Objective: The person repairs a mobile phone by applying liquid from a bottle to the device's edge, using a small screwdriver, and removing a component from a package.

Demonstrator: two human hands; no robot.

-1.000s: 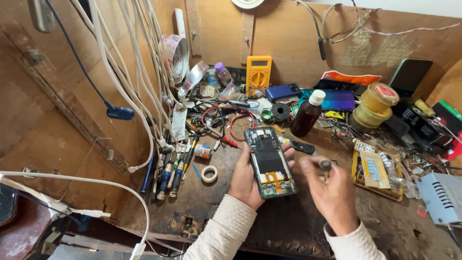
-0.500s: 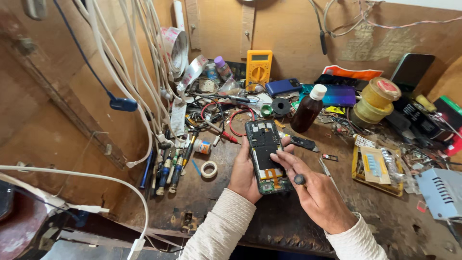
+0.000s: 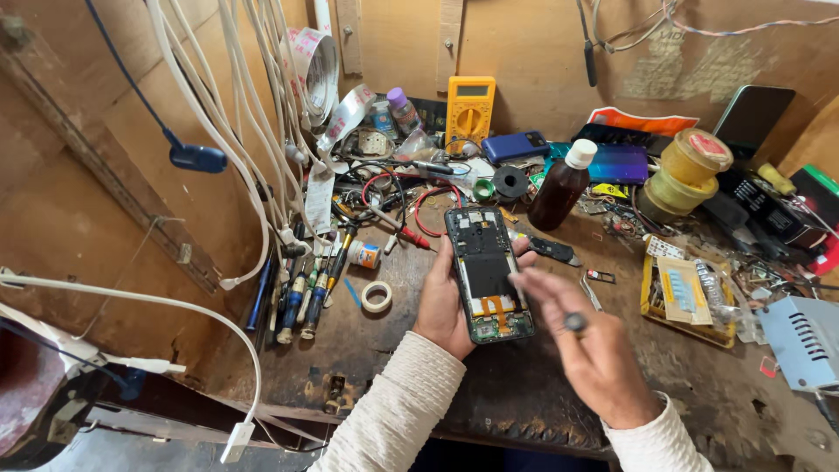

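My left hand (image 3: 441, 301) is wrapped round the left edge of an opened phone (image 3: 488, 273), holding it face down over the middle of the bench (image 3: 489, 393) with its back cover off, so the dark boards and an orange strip near the bottom show. My right hand (image 3: 594, 345) hovers just right of the phone, blurred, with the fingers loosely curled round a thin screwdriver (image 3: 572, 322) whose round dark end points up at me; the tip seems to lie near the phone's lower half, though I cannot tell if it touches.

Far behind the phone stands a yellow meter (image 3: 469, 109) against the wooden wall. Right of it lies a blue phone (image 3: 513, 146), and nearer me a brown bottle (image 3: 561, 185) with a white cap stands upright. Further right, yellowish rolls of tape (image 3: 686, 175) are stacked, the top one with a red round label. On the right, near my right hand, lies a flat yellow box (image 3: 686, 293) with a pale label on top. Left of the phone sit a small white ring of tape (image 3: 377, 297) and a short can (image 3: 364, 254) with an orange band. White cables (image 3: 253, 131) hang down the left wall, beside a big roll of printed tape (image 3: 315, 61).
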